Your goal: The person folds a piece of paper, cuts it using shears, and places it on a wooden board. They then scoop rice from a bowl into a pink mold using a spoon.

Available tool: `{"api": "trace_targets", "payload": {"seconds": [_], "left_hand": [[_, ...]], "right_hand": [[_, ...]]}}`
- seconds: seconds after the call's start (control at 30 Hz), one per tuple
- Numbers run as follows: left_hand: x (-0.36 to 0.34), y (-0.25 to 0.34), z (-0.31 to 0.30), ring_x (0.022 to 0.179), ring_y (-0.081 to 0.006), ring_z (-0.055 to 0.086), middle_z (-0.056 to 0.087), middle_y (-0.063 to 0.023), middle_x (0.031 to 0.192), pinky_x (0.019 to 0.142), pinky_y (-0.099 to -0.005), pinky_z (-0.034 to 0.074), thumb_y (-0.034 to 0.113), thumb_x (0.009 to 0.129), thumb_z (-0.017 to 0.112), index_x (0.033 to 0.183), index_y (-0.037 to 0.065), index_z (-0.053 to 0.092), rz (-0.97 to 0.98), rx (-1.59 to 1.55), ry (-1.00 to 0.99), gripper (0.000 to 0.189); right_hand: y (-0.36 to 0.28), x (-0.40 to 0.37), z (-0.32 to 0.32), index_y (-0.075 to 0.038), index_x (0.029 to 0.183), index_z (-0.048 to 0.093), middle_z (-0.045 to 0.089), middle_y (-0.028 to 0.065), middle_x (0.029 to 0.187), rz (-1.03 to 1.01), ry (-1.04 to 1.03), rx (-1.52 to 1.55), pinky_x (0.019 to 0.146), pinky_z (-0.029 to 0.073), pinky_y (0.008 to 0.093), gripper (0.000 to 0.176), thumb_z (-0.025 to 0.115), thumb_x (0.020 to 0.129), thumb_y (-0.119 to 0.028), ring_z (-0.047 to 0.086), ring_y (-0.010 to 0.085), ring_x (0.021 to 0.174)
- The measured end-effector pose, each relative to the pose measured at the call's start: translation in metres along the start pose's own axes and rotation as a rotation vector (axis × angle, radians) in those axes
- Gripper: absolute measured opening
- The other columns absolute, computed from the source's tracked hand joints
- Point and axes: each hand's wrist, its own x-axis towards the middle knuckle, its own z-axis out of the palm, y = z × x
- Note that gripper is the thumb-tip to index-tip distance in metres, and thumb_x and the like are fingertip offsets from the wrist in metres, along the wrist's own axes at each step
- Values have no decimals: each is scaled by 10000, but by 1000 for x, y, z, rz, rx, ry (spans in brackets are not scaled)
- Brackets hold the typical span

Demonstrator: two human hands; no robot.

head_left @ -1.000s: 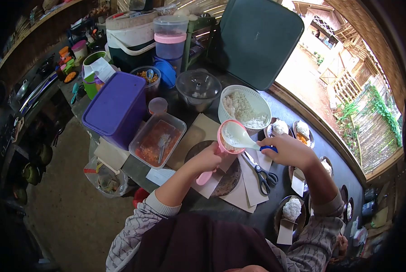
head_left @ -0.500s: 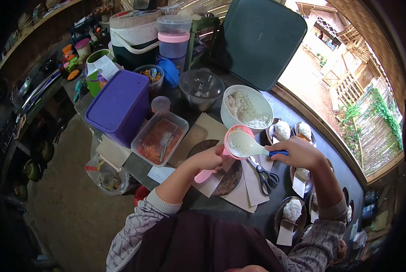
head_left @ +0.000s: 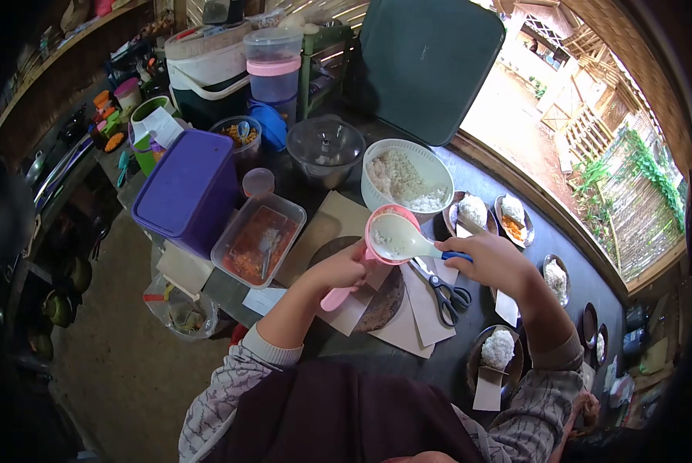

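The left hand (head_left: 340,270) is closed around the long handle of a pink cup (head_left: 369,231) and holds it above the table (head_left: 477,179), with the open mouth turned up toward the camera. The right hand (head_left: 491,264) is closed on the blue handle of a white spoon (head_left: 396,235). The wide part of the spoon lies in the mouth of the cup, and a little white rice shows there. So the cup and the spoon are together between the two hands, just in front of a white bowl (head_left: 404,143) that is partly full of rice (head_left: 396,181).

Under the cup there is a dark round mat (head_left: 384,307) with sheets of brown paper (head_left: 421,320) on it and beside it. Scissors (head_left: 443,290) lie on the paper, just under the right hand. To the left of the left hand stands a clear box (head_left: 257,241) with red food and a spoon inside, and beyond it a purple box (head_left: 184,189) with its lid on. Behind the white bowl is a pot with a glass lid (head_left: 326,145). On the right side, small plates with rice portions (head_left: 499,351) stand along the edge of the table, some with a paper slip beside them.
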Motion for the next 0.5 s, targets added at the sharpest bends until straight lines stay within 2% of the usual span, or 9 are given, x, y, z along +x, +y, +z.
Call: {"api": "trace_targets", "payload": {"seconds": [0.07,0.13,0.2,0.27,0.33,0.37,0.4,0.47,0.5], "left_hand": [[0,2,-3,486,-50,373,420,22,656,418,-199,308,0,785,444,1254,112,360,-11,-20,-21,490],[-7,9,-5,483,-47,375,427,19,652,414,-190,309,97,862,475,1165,81,412,24,-63,-59,310],[-1,7,-9,493,-52,394,460,7,661,422,-197,331,120,880,466,1132,61,422,16,-49,23,263],[5,3,-10,503,-56,413,494,-6,670,429,-205,354,143,897,457,1098,41,432,7,-37,95,227],[7,2,-10,508,-39,411,549,-39,759,408,-179,333,180,906,481,1079,39,454,73,-235,242,225],[9,1,-12,516,-42,428,602,-71,882,408,-185,357,191,907,486,1091,38,454,102,-309,255,241],[10,0,-13,516,-42,428,602,-71,882,408,-185,357,191,907,486,1091,38,454,107,-305,258,241],[13,-1,-12,506,-54,437,603,-107,1008,417,-191,378,191,909,481,1102,33,450,254,-430,360,252],[16,-1,-10,490,-68,437,569,-128,1120,423,-194,393,184,909,472,1115,27,443,252,-499,407,261]], "right_hand": [[4,0,-11,-153,1095,592,626,154,828,-71,14,79,720,456,402,296,559,825,-271,590,328,808],[6,1,-22,-135,1094,590,623,164,830,-75,36,80,729,452,402,298,561,819,-246,589,331,808],[9,8,-33,-104,1075,590,617,178,830,25,293,89,730,447,407,291,565,809,-222,588,336,808],[13,19,-39,-76,1053,580,610,192,847,60,359,35,732,443,415,277,563,803,-193,587,343,818],[27,41,-30,-50,1010,564,611,188,853,157,389,3,732,448,421,246,559,795,-170,589,361,810],[34,54,-21,-50,1010,564,611,188,853,155,395,3,732,448,421,246,559,795,-170,589,361,810],[42,69,-9,-41,989,562,614,188,860,138,389,-72,729,457,423,223,543,797,-153,595,363,808],[50,92,8,-31,969,559,617,187,866,115,389,-148,725,466,424,202,528,800,-137,601,364,805],[45,102,14,-28,952,562,622,184,862,164,386,-209,709,480,422,186,514,800,-124,610,356,804]]}}
